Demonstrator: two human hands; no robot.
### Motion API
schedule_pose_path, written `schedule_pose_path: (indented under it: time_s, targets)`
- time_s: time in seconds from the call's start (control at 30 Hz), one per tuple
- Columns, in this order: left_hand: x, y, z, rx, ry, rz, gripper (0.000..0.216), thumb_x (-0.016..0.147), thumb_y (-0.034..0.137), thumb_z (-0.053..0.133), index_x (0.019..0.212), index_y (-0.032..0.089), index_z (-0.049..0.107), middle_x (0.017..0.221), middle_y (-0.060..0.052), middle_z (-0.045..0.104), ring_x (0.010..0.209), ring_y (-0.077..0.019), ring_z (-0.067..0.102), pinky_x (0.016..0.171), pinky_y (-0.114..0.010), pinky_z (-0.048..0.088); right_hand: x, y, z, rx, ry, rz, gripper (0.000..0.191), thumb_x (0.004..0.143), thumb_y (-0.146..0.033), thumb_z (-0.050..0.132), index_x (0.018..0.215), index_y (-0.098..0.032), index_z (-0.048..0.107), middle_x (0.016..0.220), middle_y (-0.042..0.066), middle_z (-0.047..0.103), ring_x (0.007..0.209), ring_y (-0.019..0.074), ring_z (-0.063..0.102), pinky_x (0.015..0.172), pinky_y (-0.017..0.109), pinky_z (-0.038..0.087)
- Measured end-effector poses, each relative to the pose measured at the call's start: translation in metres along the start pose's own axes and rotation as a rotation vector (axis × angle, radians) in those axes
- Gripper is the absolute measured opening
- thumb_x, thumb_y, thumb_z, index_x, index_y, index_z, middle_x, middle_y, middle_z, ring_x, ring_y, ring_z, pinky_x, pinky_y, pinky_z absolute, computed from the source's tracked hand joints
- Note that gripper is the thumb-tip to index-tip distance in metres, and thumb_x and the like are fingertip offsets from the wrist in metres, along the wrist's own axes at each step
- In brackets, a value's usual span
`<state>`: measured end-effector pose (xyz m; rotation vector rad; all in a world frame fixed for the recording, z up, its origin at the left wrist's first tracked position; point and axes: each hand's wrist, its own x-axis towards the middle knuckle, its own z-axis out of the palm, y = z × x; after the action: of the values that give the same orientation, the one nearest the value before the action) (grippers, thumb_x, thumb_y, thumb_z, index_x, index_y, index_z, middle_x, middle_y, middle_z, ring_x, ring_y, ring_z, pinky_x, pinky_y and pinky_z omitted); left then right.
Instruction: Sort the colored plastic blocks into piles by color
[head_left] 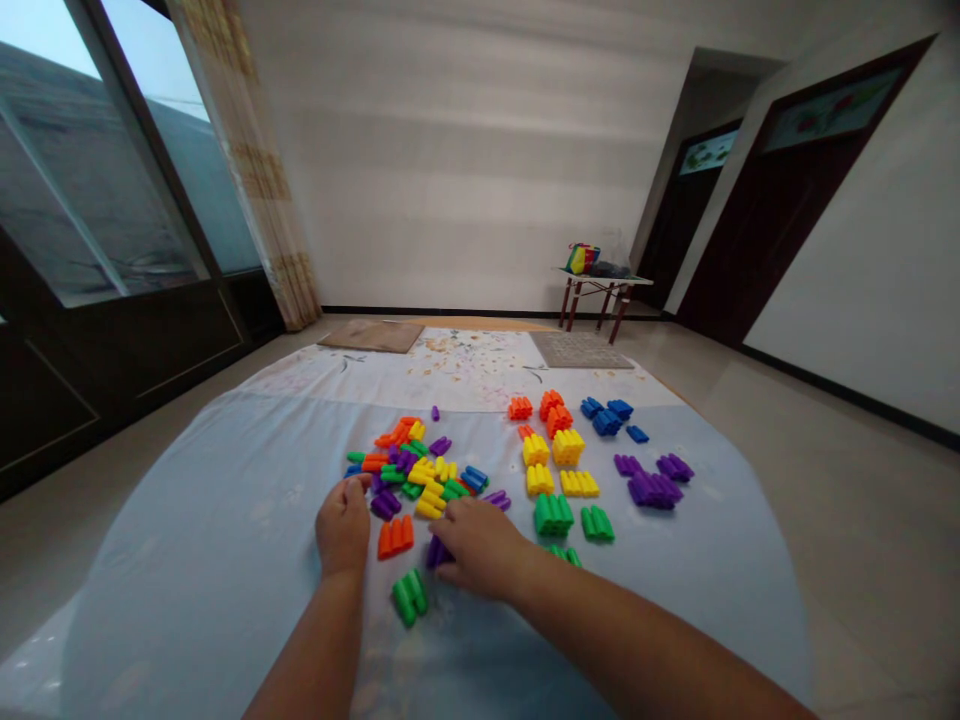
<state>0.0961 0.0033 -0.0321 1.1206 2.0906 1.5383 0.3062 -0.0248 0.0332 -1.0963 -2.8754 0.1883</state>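
Observation:
My right hand is closed on a purple ribbed plastic block at the near side of a mixed pile. My left hand rests at the pile's left edge with its fingers curled in; what they hold, if anything, is hidden. Beside it lie purple blocks. Yellow blocks are heaped in the middle, among green, blue and orange ones. Between my hands sits an orange block, and closer to me is a green block.
Right of the pile stand colour groups: orange blocks, blue blocks, yellow blocks, green blocks and purple blocks. A pale blue cloth covers the round table. Farther off, a small table holds a colourful bag.

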Motion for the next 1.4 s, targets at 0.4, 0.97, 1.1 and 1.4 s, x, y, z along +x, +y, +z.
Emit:
schedule_pose_path:
  time_s: [0.4, 0.97, 1.1, 1.4]
  targets:
    - [0.003, -0.003, -0.004, -0.06, -0.001, -0.006, 0.043, 0.071, 0.046, 0.037, 0.085, 0.016, 0.065, 0.09, -0.01, 0.068, 0.09, -0.0238, 0.061, 0.085, -0.037, 0.047, -0.005, -0.029, 0.017, 0.03, 0.15, -0.296, 0.039, 0.082, -0.05, 0.059, 0.115, -0.03, 0.058, 0.124, 0.004, 0.055, 0.114, 0.0255, 0.047, 0.092, 0.043, 0.04]
    - [0.011, -0.004, -0.009, 0.102, -0.051, -0.109, 0.038, 0.075, 0.044, 0.037, 0.089, 0.024, 0.065, 0.102, -0.005, 0.067, 0.102, -0.0279, 0.058, 0.095, -0.047, 0.042, 0.01, 0.023, 0.005, -0.139, 0.06, -0.002, 0.018, 0.083, -0.022, 0.053, 0.097, -0.019, 0.064, 0.098, 0.007, 0.064, 0.089, 0.0228, 0.056, 0.069, 0.034, 0.046]
    - [0.005, 0.005, -0.011, 0.012, -0.041, -0.06, 0.041, 0.072, 0.043, 0.038, 0.088, 0.017, 0.065, 0.098, -0.012, 0.066, 0.101, -0.0283, 0.058, 0.095, -0.046, 0.042, 0.011, 0.033, 0.012, -0.097, 0.141, 0.049, 0.018, 0.083, -0.021, 0.054, 0.098, -0.021, 0.064, 0.099, 0.007, 0.063, 0.095, 0.0255, 0.055, 0.073, 0.037, 0.046]
    - [0.006, -0.008, -0.006, -0.066, 0.006, -0.013, 0.044, 0.07, 0.046, 0.039, 0.085, 0.016, 0.066, 0.089, -0.011, 0.069, 0.091, -0.0249, 0.062, 0.087, -0.04, 0.048, 0.018, 0.049, 0.006, -0.054, 0.135, 0.067, 0.015, 0.08, -0.025, 0.062, 0.095, -0.023, 0.066, 0.096, 0.009, 0.065, 0.096, 0.0277, 0.056, 0.076, 0.039, 0.046]
